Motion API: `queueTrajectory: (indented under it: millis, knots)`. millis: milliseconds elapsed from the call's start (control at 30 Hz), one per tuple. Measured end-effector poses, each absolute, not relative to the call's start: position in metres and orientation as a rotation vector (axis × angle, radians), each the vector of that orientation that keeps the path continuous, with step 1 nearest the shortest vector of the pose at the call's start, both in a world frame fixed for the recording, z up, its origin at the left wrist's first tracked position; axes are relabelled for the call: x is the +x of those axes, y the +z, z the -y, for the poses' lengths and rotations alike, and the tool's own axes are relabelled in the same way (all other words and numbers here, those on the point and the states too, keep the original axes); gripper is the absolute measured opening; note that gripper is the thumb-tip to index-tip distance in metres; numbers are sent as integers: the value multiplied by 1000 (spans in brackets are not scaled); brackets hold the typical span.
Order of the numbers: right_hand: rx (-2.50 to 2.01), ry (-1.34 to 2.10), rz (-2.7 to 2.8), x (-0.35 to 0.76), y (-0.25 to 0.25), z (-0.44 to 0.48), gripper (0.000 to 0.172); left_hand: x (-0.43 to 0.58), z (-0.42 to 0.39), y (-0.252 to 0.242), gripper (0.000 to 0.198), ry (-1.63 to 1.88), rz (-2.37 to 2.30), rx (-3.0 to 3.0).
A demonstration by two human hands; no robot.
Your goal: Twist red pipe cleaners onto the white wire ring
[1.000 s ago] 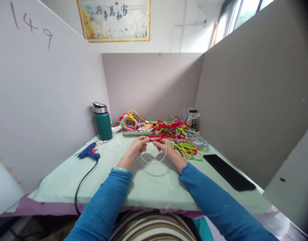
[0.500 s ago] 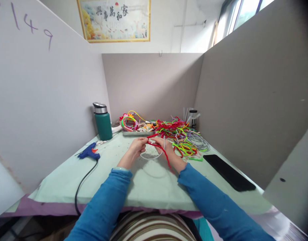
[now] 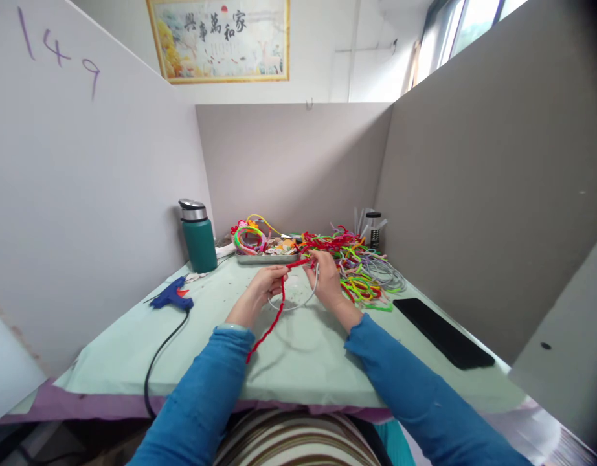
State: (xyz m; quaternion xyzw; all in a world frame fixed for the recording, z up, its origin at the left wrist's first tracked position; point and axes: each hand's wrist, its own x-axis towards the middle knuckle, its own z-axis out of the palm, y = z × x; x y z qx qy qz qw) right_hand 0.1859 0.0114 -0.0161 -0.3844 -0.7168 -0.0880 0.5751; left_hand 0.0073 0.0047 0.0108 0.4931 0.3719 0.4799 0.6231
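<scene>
My left hand (image 3: 266,285) is closed, pinching a red pipe cleaner (image 3: 265,334) together with one end of a thin white headband hoop (image 3: 293,308). One length of the pipe cleaner hangs from those fingers toward my left sleeve; another stretches across to the right. My right hand (image 3: 326,283) has its thumb and fingers pinched around that right-hand stretch. The hoop's other end rises beside the right fingers, and whether they touch it is hard to tell. The hoop bows down between both hands, above the pale green table cover (image 3: 308,375).
Behind my hands lies a heap of coloured pipe cleaners (image 3: 337,244), with grey hoops (image 3: 383,272) beside it. A metal tray (image 3: 267,259) holds small pieces. A blue glue gun (image 3: 172,295) and green bottle (image 3: 199,244) stand left; a black phone (image 3: 441,332) lies right. Partitions surround the table.
The red pipe cleaner's loose length has swung from the right hand's side down to the left. My right hand has risen slightly and now pinches a stretch of it.
</scene>
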Motion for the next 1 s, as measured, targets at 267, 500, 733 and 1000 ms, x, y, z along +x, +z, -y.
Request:
queueTrajectory:
  millis: [267,500,733,1000]
  knots:
    - [-921,355,1658,195,-16,-25,23,10,-7,5,15,1076,-1207,1485]
    - [-959,561,1596,199,-8,-26,28,12,-9,0,9,1021,-1327,1578]
    - [-1010,152,2042,181,-22,-17,11,13,-15,-7,9,1007,-1295,1542]
    - [-1039,212,2003,180,-25,-15,12,13,-14,-7,16,994,-1282,1547]
